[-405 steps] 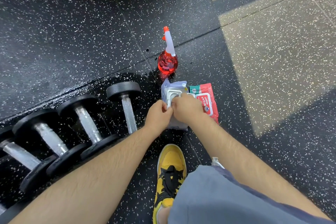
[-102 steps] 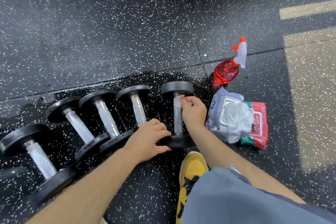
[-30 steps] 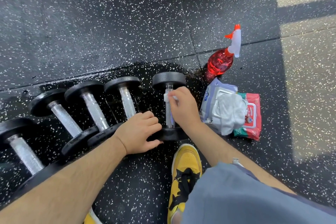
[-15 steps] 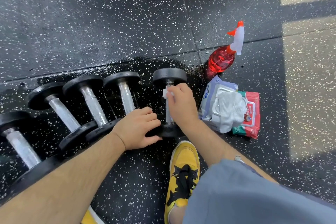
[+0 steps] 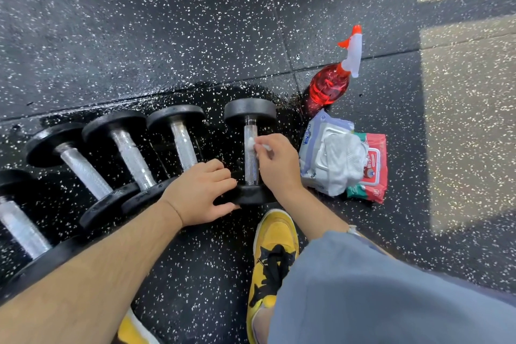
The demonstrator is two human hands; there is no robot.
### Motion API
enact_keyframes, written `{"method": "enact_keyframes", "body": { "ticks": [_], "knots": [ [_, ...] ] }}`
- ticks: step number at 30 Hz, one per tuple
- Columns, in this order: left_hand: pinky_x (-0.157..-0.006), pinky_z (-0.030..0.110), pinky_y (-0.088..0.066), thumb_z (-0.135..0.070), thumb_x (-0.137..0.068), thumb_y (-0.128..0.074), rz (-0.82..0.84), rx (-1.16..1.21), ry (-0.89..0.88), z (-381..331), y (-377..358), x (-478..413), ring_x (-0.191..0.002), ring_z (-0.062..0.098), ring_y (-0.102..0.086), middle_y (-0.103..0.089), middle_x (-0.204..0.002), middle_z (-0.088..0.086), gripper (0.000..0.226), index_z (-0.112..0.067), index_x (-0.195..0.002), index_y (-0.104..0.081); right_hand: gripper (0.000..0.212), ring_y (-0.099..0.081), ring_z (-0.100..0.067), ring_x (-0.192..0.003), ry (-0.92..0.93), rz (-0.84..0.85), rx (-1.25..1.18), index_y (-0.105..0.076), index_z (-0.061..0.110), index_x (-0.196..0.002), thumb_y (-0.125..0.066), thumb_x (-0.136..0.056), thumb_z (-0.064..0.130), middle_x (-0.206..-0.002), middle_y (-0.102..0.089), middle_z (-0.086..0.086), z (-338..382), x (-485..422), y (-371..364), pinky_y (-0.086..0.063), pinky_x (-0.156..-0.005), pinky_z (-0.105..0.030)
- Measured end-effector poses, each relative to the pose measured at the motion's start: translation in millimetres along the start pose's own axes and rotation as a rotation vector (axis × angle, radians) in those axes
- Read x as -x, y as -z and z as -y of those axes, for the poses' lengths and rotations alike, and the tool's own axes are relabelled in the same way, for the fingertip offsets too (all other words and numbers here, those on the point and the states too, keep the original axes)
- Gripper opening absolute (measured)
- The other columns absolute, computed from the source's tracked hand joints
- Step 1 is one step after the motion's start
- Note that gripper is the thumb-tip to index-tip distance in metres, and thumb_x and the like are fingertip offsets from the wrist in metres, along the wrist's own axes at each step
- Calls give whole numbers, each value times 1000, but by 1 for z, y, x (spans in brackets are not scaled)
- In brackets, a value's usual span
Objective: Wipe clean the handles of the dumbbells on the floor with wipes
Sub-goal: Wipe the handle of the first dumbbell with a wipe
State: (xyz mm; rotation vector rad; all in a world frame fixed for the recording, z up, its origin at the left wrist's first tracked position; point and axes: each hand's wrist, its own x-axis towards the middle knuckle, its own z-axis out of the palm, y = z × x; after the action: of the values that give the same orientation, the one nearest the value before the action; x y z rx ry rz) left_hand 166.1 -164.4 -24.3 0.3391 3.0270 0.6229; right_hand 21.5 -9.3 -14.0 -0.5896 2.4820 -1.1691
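Note:
Several black dumbbells with knurled metal handles lie in a row on the speckled floor. The rightmost dumbbell (image 5: 250,120) lies apart from the others. My right hand (image 5: 276,163) pinches a small white wipe (image 5: 250,143) against the upper part of that handle. My left hand (image 5: 203,193) rests with curled fingers on the near weight of the same dumbbell (image 5: 251,195). The neighbouring dumbbell (image 5: 183,142) lies just to the left.
An open pack of wipes (image 5: 331,159) with a wipe sticking out lies right of my right hand, on a red pack (image 5: 372,170). A red spray bottle (image 5: 333,84) stands behind them. My yellow shoe (image 5: 272,257) and grey shorts (image 5: 377,293) fill the near foreground.
My right hand has slid the wipe down the handle from just under the far weight. My left hand stays on the near weight.

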Motion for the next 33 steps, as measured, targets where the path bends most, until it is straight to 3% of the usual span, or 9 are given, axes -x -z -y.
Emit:
{"method": "enact_keyframes", "body": {
  "ticks": [6, 10, 15, 20, 22, 25, 29, 31, 33],
  "knots": [
    [-75, 41, -54, -53, -89, -64, 2, 9, 8, -1, 0, 0, -95, 22, -53, -62, -89, -6, 40, -16, -100, -72, 11, -54, -12, -85, 96, 0, 70, -73, 8, -91, -63, -93, 4, -89, -60, -1, -1, -19, -4, -44, -78, -25],
    [-74, 40, -54, -53, -88, -64, -4, -14, 1, -2, 1, 1, -94, 22, -54, -63, -89, -6, 40, -16, -100, -72, 12, -55, -20, -77, 272, 80, 151, -74, 7, -89, -64, -91, 0, -83, -57, -3, -5, -6, 2, -47, -68, -34],
    [-75, 42, -55, -54, -90, -60, 2, -17, 11, -1, 1, 1, -96, 24, -55, -64, -90, -4, 43, -14, -101, -73, 14, -55, -32, -77, 279, 125, 321, -70, 1, -83, -58, -89, -2, -84, -57, -10, 8, -36, -2, -51, -64, -44],
    [-74, 42, -55, -53, -89, -61, 3, -26, 3, -1, -1, 2, -95, 24, -55, -64, -90, -4, 43, -13, -102, -73, 20, -54, -31, -100, 286, 345, 484, -67, 5, -105, -49, -99, 9, -110, -58, -14, 14, -25, 3, -48, -83, -42],
    [-74, 41, -55, -53, -89, -61, -3, -32, 6, -1, 1, 1, -95, 23, -55, -63, -89, -4, 43, -14, -101, -73, 17, -54, -31, -95, 280, 353, 504, -67, 5, -100, -51, -96, 5, -105, -58, -15, 22, -31, 5, -49, -80, -43],
    [-74, 41, -54, -54, -90, -60, 14, -19, 19, -3, 1, 0, -95, 23, -54, -63, -89, -5, 43, -15, -101, -72, 14, -57, -33, -75, 322, 216, 495, -69, 3, -77, -62, -82, -8, -81, -59, -15, 23, -41, 3, -52, -67, -41],
    [-74, 41, -55, -54, -90, -61, 16, -10, 0, -3, 2, 3, -94, 23, -55, -62, -88, -6, 41, -15, -101, -72, 21, -55, -30, -97, 281, 326, 501, -71, 5, -100, -50, -98, 7, -106, -61, -14, 18, -24, 4, -49, -83, -42],
    [-74, 41, -55, -53, -90, -60, 1, -29, -2, -1, 4, 2, -93, 23, -55, -62, -88, -5, 42, -15, -101, -72, 20, -55, -30, -95, 259, 359, 486, -71, 5, -99, -51, -97, 6, -104, -60, -14, 22, -27, 5, -49, -82, -42],
    [-74, 42, -55, -53, -90, -60, -12, -32, -4, -2, 4, 1, -92, 24, -56, -63, -87, -4, 42, -14, -100, -72, 16, -57, -31, -82, 277, 275, 501, -72, 5, -85, -58, -90, -2, -90, -61, -14, 23, -40, 3, -51, -73, -41]
  ]
}}
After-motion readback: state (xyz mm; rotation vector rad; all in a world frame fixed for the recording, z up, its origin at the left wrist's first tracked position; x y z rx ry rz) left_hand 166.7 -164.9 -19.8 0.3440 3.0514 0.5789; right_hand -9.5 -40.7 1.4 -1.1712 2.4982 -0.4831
